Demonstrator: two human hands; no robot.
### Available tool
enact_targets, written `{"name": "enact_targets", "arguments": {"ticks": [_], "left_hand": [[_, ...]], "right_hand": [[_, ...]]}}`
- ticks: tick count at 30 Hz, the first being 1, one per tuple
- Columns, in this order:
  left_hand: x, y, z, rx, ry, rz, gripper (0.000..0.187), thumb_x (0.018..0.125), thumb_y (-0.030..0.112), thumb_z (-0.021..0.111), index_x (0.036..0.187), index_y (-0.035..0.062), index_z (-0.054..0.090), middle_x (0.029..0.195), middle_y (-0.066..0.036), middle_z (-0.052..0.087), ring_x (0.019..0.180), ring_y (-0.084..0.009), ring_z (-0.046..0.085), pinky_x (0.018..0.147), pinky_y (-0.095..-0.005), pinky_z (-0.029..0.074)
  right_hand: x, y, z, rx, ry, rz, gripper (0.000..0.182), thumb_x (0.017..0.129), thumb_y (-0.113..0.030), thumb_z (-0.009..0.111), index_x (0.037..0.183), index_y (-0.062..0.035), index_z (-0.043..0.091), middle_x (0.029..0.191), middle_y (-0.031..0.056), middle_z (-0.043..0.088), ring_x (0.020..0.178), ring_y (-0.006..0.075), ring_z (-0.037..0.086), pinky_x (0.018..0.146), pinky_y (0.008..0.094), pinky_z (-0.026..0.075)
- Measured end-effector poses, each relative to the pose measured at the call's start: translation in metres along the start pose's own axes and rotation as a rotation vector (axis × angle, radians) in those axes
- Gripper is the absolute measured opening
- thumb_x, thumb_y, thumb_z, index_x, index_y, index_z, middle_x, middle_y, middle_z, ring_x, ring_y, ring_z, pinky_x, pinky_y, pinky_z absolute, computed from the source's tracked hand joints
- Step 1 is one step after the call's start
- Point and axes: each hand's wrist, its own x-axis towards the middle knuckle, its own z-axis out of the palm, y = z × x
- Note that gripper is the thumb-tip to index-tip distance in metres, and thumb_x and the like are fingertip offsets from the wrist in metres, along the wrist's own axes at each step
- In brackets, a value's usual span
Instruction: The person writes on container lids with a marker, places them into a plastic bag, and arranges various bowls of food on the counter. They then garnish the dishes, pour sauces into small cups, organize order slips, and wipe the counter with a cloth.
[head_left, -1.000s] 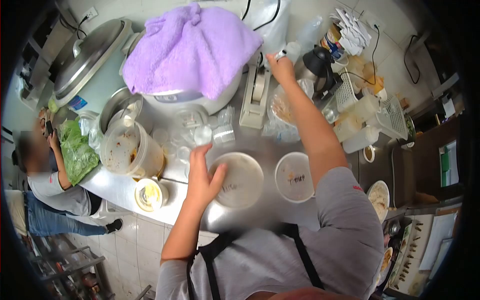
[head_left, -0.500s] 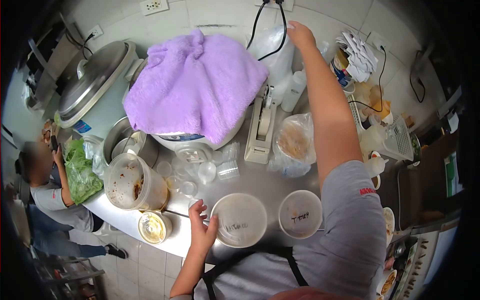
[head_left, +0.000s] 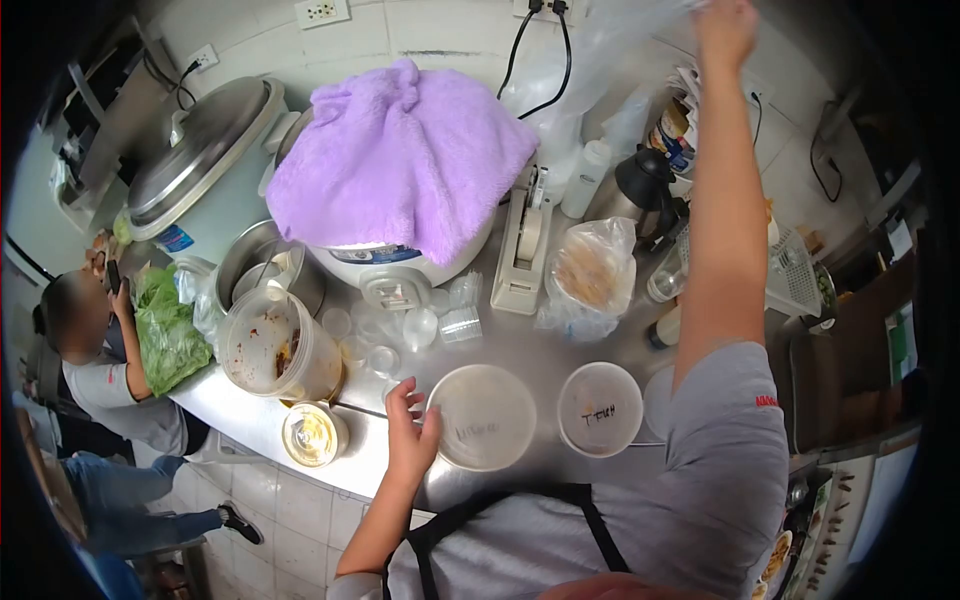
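My right hand [head_left: 727, 38] is raised high at the upper right, closed on a clear plastic bag [head_left: 620, 35] that stretches out to its left, blurred by motion. Low in the middle, my left hand [head_left: 410, 430] holds nothing I can see; its fingers are loosely curled and apart from the thumb. It is right beside a round container with a translucent lid [head_left: 485, 420], its thumb near the rim. To the right of that sits a smaller round container [head_left: 600, 410] with black writing on its lid.
A purple towel [head_left: 400, 150] covers a rice cooker. A tape dispenser [head_left: 522, 250], a bagged bowl of food [head_left: 590, 270] and a dark-lidded jug [head_left: 645, 185] stand behind. A large tub [head_left: 280, 345] and small clear cups [head_left: 420, 328] are leftward. Another person [head_left: 110, 380] works at left, near bagged lettuce [head_left: 170, 330].
My right hand has moved up and to the right, drawing the plastic bag out with it. The dark-lidded jug has come into sight. My left hand stays by the larger lid.
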Motion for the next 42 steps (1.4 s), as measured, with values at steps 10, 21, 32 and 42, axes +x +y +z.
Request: {"name": "enact_targets", "arguments": {"ticks": [10,21,32,42], "left_hand": [[0.076,0.137,-0.104,-0.517,-0.257,0.109,0.078,0.076,0.065,0.011,0.116,0.0032,0.037,0.082,-0.008,0.056,0.061,-0.0136,0.052,0.051,-0.0203,0.035],[0.067,0.164,-0.081,0.116,-0.241,0.232,0.016,0.072,0.016,0.051,0.08,0.0033,0.056,0.062,-0.006,0.055,0.054,-0.0159,0.052,0.051,-0.0281,0.041],[-0.063,0.117,-0.073,0.534,0.001,0.312,0.012,0.066,0.009,0.056,0.075,0.0038,0.049,0.065,-0.014,0.054,0.058,-0.0324,0.052,0.053,-0.0395,0.041],[-0.089,0.07,-0.093,-1.216,-0.135,-0.316,0.004,0.079,0.005,0.047,0.083,0.0059,0.047,0.07,-0.002,0.053,0.057,-0.0098,0.051,0.051,-0.0217,0.04]], "right_hand": [[-0.19,-0.327,-0.202,0.951,-1.676,-0.831,0.004,0.063,-0.012,0.051,0.065,-0.011,0.054,0.058,0.0054,0.053,0.056,0.0233,0.055,0.05,0.0326,0.043],[-0.268,-0.365,-0.255,0.733,-1.66,-0.731,0.02,0.062,-0.015,0.058,0.081,-0.0104,0.058,0.086,0.0049,0.056,0.083,0.0237,0.054,0.071,0.0386,0.04],[-0.272,-0.337,-0.24,0.367,-1.6,0.077,0.029,0.064,-0.013,0.059,0.092,-0.0119,0.051,0.055,0.0076,0.051,0.05,0.0249,0.051,0.049,0.035,0.04],[-0.353,-0.308,-0.282,0.481,-1.587,0.583,0.017,0.075,-0.016,0.053,0.089,-0.0072,0.052,0.06,0.0046,0.053,0.054,0.0127,0.052,0.049,0.0267,0.041]]}}
